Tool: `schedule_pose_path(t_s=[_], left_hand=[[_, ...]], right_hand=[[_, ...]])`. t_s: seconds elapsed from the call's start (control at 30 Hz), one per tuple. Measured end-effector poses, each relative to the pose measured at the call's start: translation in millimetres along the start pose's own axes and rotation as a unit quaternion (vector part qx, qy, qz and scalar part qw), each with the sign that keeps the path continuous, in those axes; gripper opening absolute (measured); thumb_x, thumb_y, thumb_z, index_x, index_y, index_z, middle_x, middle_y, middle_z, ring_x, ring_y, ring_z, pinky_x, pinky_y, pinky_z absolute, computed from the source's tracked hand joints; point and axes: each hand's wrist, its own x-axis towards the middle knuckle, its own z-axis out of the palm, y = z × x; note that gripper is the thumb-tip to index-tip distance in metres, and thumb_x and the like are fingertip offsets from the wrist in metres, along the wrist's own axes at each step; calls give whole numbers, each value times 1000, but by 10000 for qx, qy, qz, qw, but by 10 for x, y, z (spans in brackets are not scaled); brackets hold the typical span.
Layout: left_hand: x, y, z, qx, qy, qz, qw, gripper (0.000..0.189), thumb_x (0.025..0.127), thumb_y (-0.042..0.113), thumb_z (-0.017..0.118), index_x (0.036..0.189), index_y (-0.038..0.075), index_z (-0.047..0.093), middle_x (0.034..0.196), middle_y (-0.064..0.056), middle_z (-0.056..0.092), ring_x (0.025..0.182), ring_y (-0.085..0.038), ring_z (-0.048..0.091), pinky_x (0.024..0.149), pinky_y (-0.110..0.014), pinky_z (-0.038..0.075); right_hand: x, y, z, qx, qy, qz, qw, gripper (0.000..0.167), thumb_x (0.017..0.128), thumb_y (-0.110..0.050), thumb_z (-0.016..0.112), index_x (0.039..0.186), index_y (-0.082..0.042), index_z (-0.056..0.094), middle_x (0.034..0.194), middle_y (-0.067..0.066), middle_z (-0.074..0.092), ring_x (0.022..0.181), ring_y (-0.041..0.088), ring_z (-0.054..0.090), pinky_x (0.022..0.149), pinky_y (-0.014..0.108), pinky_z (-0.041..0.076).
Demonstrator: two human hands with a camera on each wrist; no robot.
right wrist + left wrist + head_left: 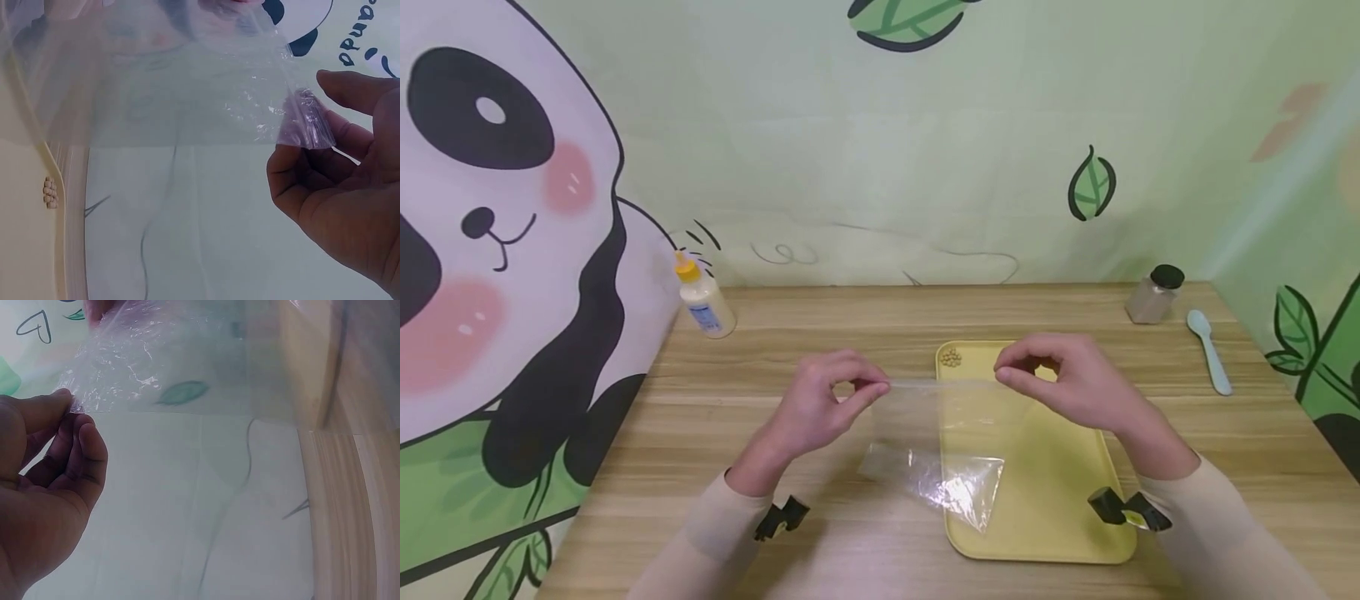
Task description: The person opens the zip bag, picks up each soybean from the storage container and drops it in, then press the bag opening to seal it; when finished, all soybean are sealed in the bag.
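My left hand (823, 400) pinches one upper corner of a clear plastic bag (955, 483) between thumb and fingers; my right hand (1075, 379) has the other corner against its curled fingers. The right wrist view shows that thumb standing slightly off the plastic, while the head view makes the grip look nearly closed. The bag hangs between my hands, its held edge running left to right, partly over the yellow tray (1045, 517) and partly over the table (1210, 467). Just beyond that edge, in the tray's far left corner, sits a little heap of beans (951, 358), slightly nearer my right fingertips; the left wrist view misses it. Farther off, only the head view shows a spoon (1207, 350), a dark-lidded jar (1152, 296) and, at back left, a bottle (706, 307).
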Motion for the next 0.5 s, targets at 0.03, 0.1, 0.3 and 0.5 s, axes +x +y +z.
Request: schedule_pose_path(t_s=[0.03,0.1,0.3,0.5], left_hand=[[-4,-3,2,5,-10,0,10000,3,87,8,71,87,6,74,81,-2,71,72,-8,62,66,-19,55],[-10,-6,4,7,-28,4,10000,4,87,8,71,87,6,74,82,-2,71,72,-8,62,66,-19,55],[-26,-11,6,9,-8,-40,10000,3,87,8,71,88,7,74,82,-2,71,72,-7,62,65,-19,54],[-34,-1,24,-21,-69,-105,9999,3,87,9,72,87,7,74,81,-1,70,73,-7,62,66,-18,54]], right_hand=[[16,-14,1,8,-58,29,10000,8,88,-7,70,91,-14,72,82,-9,66,74,6,58,65,21,51],[47,-33,4,14,-167,28,9999,5,89,-9,70,91,-13,72,81,-8,67,74,6,59,66,22,52],[119,-38,23,55,-446,-30,9990,3,89,-11,70,91,-11,72,82,-8,67,74,6,59,66,23,52],[187,-38,54,149,-690,-29,9975,4,89,-10,70,91,-13,72,83,-8,67,73,7,58,64,22,51]])
